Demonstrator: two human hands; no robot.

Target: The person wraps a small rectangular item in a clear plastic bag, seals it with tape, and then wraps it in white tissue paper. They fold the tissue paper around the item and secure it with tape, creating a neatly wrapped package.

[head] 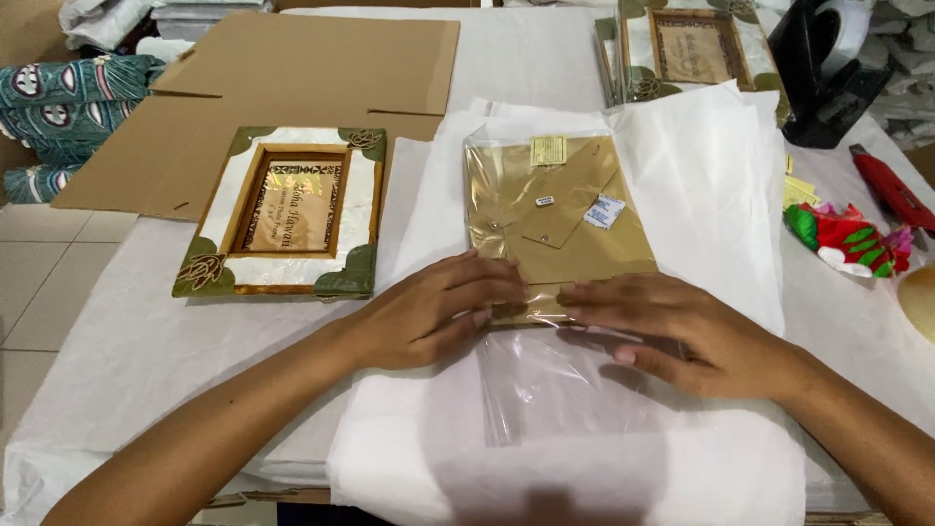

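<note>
Resting on the near end of the flat brown item, both hands are seen pressing down on a clear plastic bag that encloses it. The left hand lies flat with its fingers extended over the lower left edge, gripping nothing; the right hand is likewise spread, palm down, over the lower right edge and the loose bag end. The brown item, seen from its back, is judged to be fully inserted, and a small white sachet is visible inside beside it. The open end of the bag extends empty toward the person and is not yet folded or sealed; this step is judged to remain. White wrapping paper is spread beneath the bag and is not yet wrapped around it. A decorated picture frame lies unbagged just beside the paper, partly on a flattened cardboard box. Another frame lies at the far end of the table, near a tape dispenser.
</note>
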